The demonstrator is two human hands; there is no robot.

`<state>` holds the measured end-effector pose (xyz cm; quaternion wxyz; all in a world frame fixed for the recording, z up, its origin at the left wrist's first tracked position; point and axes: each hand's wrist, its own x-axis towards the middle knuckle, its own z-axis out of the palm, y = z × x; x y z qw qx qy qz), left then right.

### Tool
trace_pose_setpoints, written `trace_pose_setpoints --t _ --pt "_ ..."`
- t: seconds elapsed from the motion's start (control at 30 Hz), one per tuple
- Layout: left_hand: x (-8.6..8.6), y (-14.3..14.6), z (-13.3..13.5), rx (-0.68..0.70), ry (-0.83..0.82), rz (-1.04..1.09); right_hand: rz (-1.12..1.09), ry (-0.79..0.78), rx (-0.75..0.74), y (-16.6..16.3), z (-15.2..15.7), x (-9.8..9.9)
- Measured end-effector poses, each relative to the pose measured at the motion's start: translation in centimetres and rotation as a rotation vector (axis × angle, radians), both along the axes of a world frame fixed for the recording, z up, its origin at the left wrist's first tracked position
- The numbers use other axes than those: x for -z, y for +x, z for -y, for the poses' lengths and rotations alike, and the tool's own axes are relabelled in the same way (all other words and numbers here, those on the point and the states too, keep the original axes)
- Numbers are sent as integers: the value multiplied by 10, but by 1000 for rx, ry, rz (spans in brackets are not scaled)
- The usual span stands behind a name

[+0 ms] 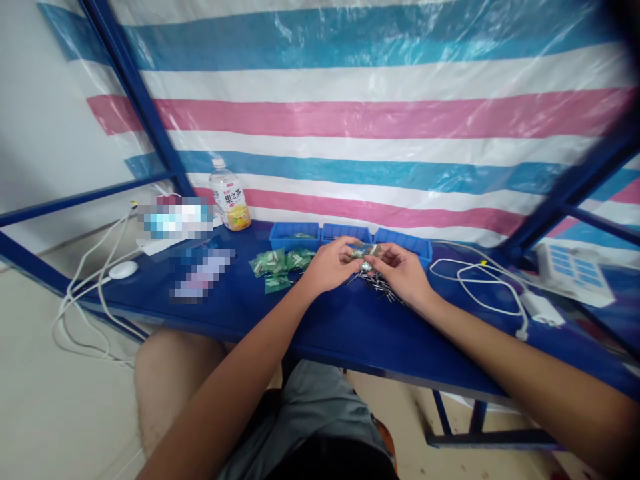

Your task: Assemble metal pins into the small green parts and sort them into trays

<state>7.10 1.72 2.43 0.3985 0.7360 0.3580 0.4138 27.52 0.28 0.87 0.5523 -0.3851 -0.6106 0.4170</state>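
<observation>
Both my left hand (pixel 332 263) and my right hand (pixel 403 269) are closed on one small clear plastic bag (pixel 364 253), pinching it from either side above the blue table. Shiny metal bits show at the bag, too small to name. Under my hands lies a loose pile of thin dark metal pieces, like screws or nails (pixel 384 287). Left of my left hand are several green-tinted small bags (pixel 273 268) with pale pieces inside. Behind my hands stand three blue plastic bins (pixel 295 235) in a row, the middle and right ones partly hidden by my fingers.
A drink bottle (pixel 230 195) stands at the back left. White cables and a charger (pixel 543 308) lie to the right, near a white box with blue keys (pixel 575 272). A white mouse (pixel 123 270) sits at the left end. Blue metal posts (pixel 145 113) frame the table (pixel 340 333).
</observation>
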Motion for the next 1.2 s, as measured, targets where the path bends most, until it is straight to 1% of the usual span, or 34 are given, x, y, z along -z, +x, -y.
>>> trace_pose_setpoints --t 0.2,0.4,0.47,0.53,0.63,0.67,0.7,0.77,0.83,0.87,0.97,1.07,1.13,1.2 --pt "0 2 2 -27 42 4 5 28 13 -3 3 -2" --pt "-2 1 2 -32 -18 24 3 11 17 -3 2 -2" --pt "-3 1 1 -31 -12 30 4 22 25 -3 2 -2" --pt "-3 3 2 -66 50 28 5 37 48 -3 1 -1" --pt "-4 5 7 -181 266 -24 -14 50 101 -3 1 -1" --pt "-4 6 9 -196 344 -63 -21 55 110 -3 1 -1" --pt "-3 6 12 -181 405 -108 -22 62 111 -4 2 -2" --pt "-3 6 16 -104 465 -182 -11 79 100 -5 5 -4" --pt "-3 4 18 -68 477 -219 1 79 60 -7 10 -8" --pt "-3 3 19 -73 473 -227 -3 72 31 -8 12 -10" --pt "-5 -3 18 -153 435 -222 -6 42 -30 -11 16 -13" --pt "-10 -9 18 -224 420 -178 22 67 39 -12 12 -10" --pt "-12 -12 19 -230 429 -148 39 137 107 -11 8 -7" --pt "-13 -14 19 -235 422 -140 76 201 123 -11 4 -5"
